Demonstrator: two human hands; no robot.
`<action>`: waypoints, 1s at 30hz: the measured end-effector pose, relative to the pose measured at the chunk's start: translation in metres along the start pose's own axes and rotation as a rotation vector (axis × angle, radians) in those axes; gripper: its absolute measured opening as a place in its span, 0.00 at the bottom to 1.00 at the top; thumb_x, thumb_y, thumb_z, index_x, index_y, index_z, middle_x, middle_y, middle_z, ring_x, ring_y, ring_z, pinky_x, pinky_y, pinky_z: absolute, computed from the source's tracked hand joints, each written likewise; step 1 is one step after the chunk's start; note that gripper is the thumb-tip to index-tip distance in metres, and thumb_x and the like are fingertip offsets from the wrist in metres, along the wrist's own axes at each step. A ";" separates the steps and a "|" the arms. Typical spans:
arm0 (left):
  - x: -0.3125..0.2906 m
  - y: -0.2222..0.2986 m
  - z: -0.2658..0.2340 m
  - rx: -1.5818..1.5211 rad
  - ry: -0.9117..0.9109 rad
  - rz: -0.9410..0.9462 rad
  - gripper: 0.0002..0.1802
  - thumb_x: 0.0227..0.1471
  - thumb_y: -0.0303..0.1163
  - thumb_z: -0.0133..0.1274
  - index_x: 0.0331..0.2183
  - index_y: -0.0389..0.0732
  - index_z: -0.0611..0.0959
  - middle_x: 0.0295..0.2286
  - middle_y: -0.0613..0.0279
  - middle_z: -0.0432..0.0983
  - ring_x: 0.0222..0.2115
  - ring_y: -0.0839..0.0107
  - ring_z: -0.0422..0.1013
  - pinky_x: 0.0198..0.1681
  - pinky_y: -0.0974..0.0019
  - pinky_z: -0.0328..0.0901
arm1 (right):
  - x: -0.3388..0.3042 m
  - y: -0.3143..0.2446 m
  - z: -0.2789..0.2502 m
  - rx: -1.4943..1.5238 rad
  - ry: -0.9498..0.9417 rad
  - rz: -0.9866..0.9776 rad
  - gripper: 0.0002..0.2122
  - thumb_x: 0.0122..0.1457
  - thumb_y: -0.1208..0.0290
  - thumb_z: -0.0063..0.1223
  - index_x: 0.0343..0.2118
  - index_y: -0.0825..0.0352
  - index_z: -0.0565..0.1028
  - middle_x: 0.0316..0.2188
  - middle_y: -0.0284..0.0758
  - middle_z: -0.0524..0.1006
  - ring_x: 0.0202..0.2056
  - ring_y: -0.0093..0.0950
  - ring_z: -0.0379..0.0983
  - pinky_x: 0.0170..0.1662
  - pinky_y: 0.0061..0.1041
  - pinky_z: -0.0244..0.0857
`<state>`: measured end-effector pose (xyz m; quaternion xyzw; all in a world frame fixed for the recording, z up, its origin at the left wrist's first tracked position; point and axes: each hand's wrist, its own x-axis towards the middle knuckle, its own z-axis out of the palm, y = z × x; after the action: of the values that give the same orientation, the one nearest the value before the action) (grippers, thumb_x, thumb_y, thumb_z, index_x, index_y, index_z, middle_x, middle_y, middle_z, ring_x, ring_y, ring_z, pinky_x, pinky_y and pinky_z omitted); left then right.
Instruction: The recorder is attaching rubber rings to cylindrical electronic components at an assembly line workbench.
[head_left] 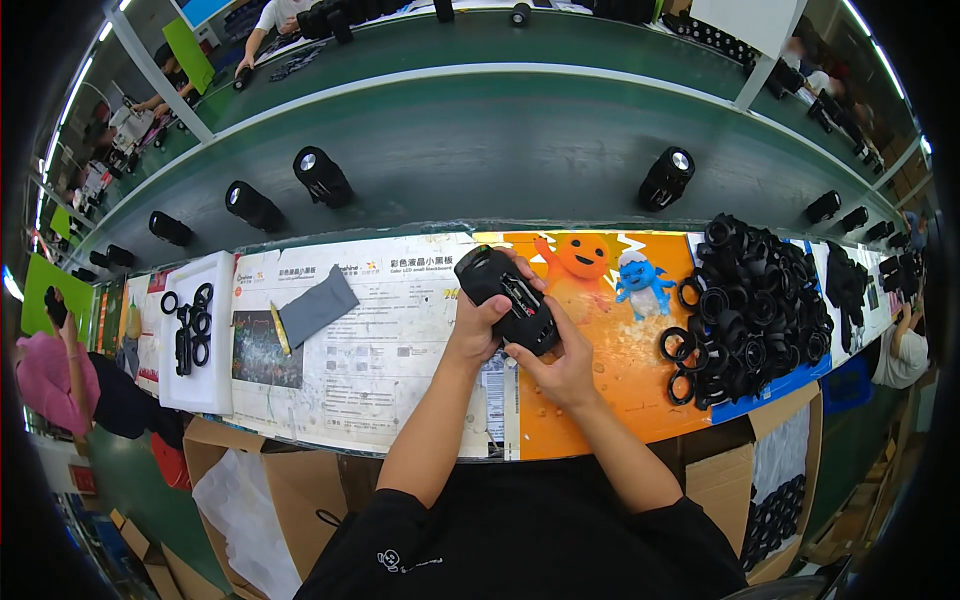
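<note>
Left hand [476, 328]: one, curled about a black housing [482, 276], thumb on the near side, fingertips showing along the far side. Right hand [568, 370]: one, closed on the same piece, thumb at its lower end, a finger along its right flank.

Black housing: one, lying between the two hands, gripped by both. Long axis slanting from upper left, ahead of the left hand, down to lower right, toward the right hand. Left hand nearer the upper end, right hand nearer the lower. Elongated recess in the upward face, a little red within; finer detail too small to tell.

Containers. White foam tray [224, 345], well left of the left hand: several black rings and a longer black part [183, 340]. Cardboard box [310, 490], nearer the body, lower left of the left hand: translucent plastic sheeting [245, 510]. Second cardboard box [718, 485], lower right of the right hand: pale liner [780, 450] and massed black parts [775, 515]. Blue crate [848, 388], far right of the right hand: contents cannot be told.
</note>
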<state>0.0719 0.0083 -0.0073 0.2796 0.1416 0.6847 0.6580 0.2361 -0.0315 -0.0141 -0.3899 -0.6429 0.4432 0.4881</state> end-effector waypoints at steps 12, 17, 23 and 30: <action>-0.002 -0.003 0.009 -0.010 -0.012 -0.005 0.40 0.50 0.35 0.78 0.60 0.42 0.75 0.47 0.57 0.79 0.50 0.57 0.80 0.59 0.53 0.77 | -0.003 0.006 -0.005 0.006 -0.005 0.030 0.42 0.57 0.66 0.81 0.70 0.75 0.68 0.58 0.49 0.81 0.57 0.34 0.82 0.60 0.33 0.77; -0.005 -0.005 0.012 0.023 0.002 0.025 0.38 0.51 0.37 0.75 0.59 0.41 0.75 0.46 0.57 0.79 0.49 0.58 0.80 0.58 0.53 0.77 | -0.003 0.004 -0.005 -0.060 -0.001 -0.030 0.45 0.57 0.65 0.82 0.71 0.78 0.65 0.60 0.49 0.79 0.59 0.33 0.79 0.61 0.33 0.76; -0.003 -0.009 0.017 0.055 -0.021 0.042 0.38 0.51 0.35 0.75 0.59 0.42 0.75 0.47 0.57 0.77 0.50 0.59 0.79 0.58 0.54 0.77 | -0.003 -0.003 -0.008 -0.072 0.014 -0.007 0.42 0.60 0.58 0.78 0.71 0.73 0.68 0.60 0.49 0.79 0.61 0.41 0.79 0.64 0.37 0.72; 0.000 -0.005 0.000 0.096 0.046 -0.004 0.34 0.54 0.37 0.73 0.57 0.42 0.75 0.46 0.57 0.76 0.48 0.60 0.79 0.55 0.56 0.78 | 0.005 -0.027 -0.037 -0.086 -0.197 0.198 0.31 0.65 0.60 0.72 0.67 0.65 0.74 0.51 0.47 0.81 0.54 0.42 0.81 0.61 0.38 0.73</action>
<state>0.0755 0.0085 -0.0100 0.2947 0.1899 0.6822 0.6417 0.2695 -0.0281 0.0176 -0.4265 -0.6645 0.4973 0.3596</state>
